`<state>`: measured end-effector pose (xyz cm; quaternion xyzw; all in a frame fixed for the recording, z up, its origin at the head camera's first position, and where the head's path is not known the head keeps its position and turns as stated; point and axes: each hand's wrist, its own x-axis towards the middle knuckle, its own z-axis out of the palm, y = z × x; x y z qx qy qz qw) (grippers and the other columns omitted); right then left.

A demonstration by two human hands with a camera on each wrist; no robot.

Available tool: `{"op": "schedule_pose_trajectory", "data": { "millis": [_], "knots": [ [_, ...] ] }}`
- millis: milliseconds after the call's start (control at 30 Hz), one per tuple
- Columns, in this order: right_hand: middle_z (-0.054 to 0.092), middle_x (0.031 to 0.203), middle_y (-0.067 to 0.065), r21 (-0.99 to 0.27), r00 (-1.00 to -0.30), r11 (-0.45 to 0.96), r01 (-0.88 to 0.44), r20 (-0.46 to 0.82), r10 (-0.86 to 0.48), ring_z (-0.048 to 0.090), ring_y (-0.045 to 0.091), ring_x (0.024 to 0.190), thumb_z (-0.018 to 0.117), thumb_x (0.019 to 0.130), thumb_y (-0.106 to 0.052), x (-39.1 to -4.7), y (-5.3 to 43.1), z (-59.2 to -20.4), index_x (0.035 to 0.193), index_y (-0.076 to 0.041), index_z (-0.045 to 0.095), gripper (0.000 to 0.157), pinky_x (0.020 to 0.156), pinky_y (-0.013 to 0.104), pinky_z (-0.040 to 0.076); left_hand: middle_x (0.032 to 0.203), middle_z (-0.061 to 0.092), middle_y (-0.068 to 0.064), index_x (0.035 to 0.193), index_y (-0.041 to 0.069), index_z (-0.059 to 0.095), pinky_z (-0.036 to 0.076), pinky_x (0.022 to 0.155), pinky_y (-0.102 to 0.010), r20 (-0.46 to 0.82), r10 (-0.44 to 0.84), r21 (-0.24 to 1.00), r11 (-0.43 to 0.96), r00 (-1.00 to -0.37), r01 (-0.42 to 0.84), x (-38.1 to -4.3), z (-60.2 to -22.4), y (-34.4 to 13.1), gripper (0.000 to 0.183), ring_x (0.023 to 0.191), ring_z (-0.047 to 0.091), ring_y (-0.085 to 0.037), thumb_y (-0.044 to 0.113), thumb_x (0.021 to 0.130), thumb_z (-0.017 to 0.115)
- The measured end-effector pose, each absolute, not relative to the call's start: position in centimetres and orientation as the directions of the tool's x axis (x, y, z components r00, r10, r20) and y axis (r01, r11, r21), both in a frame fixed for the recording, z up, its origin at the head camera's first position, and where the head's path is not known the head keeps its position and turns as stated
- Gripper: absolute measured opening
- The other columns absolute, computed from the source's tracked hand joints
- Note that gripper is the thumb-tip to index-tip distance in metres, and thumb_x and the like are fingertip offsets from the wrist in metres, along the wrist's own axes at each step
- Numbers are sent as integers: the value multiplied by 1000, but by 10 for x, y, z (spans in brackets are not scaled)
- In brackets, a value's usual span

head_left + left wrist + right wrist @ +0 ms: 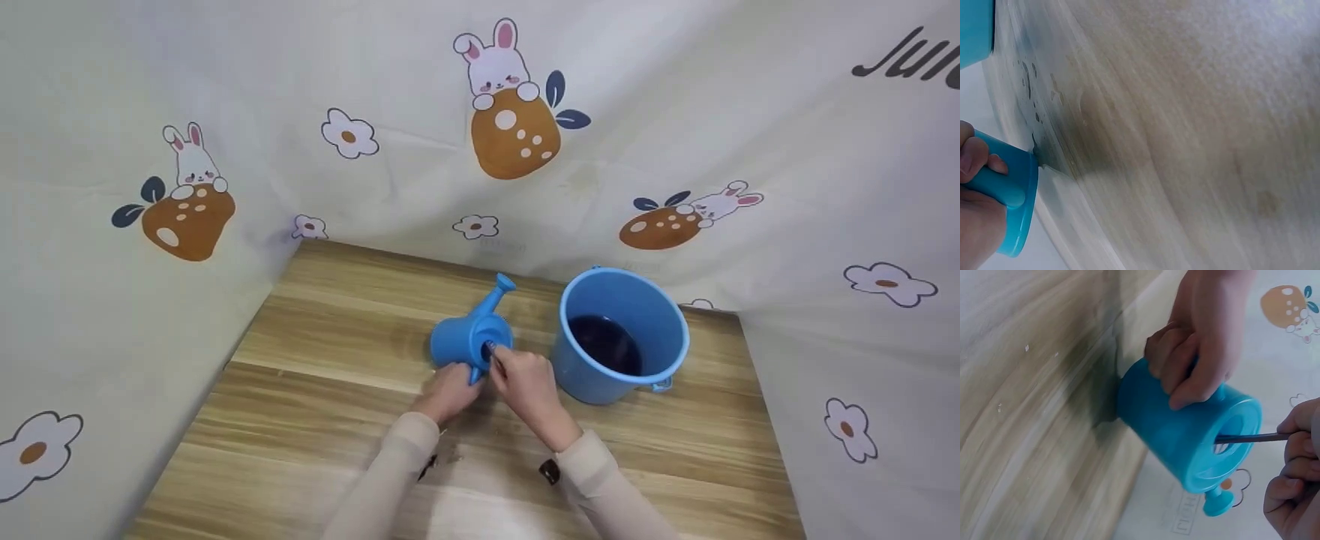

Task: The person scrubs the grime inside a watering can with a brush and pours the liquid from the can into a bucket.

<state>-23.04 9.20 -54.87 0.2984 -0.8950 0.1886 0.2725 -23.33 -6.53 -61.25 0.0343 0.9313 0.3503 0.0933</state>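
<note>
A blue watering can [452, 341] stands on the wooden table, its sprinkler spout pointing away. My left hand [450, 394] grips its handle, with fingers curled round it in the right wrist view. Between the fingers and thumb of my right hand [529, 386] is a thin dark rod [1258, 437]. It reaches through the opening in the can's top, and its lower end is hidden inside, so its kind cannot be told. To the right of the can stands a larger blue bucket [577, 379] with dark liquid [604, 345] in it.
Small wet drops [1033, 84] lie on the wooden table [322, 330] near the can. A pale cloth [390, 195] printed with rabbits and flowers hangs behind and at both sides. The bucket's handle joint [661, 385] sticks out at its front right.
</note>
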Motion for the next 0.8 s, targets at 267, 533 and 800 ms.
{"op": "schedule_pose_trajectory", "data": {
  "millis": [267,533,800],
  "knots": [
    [39,52,-5,-192,-706,776,-601,584,-402,42,8,44,68,88,-11,-232,88,-548,71,-15,51,24,42,27,38,63,40,6,65,22,38,40,56,-31,-165,132,667,745,-977,-12,-233,-611,-65,38,59,44,-14,35,97,53],
    [45,52,0,-214,-725,779,-590,565,-393,46,12,45,68,89,-14,-242,84,-552,72,-13,50,24,42,30,40,65,41,5,67,22,39,43,60,-33,-201,108,687,724,-974,-62,-233,-613,-64,36,62,46,-15,39,95,53],
    [45,52,1,-182,-771,836,-518,522,-364,46,15,44,69,89,-24,-252,85,-562,71,-15,50,27,42,33,40,60,37,6,63,21,36,37,52,-29,-137,121,689,725,-983,-7,-231,-616,-65,36,55,41,-13,31,91,55]
  ]
}}
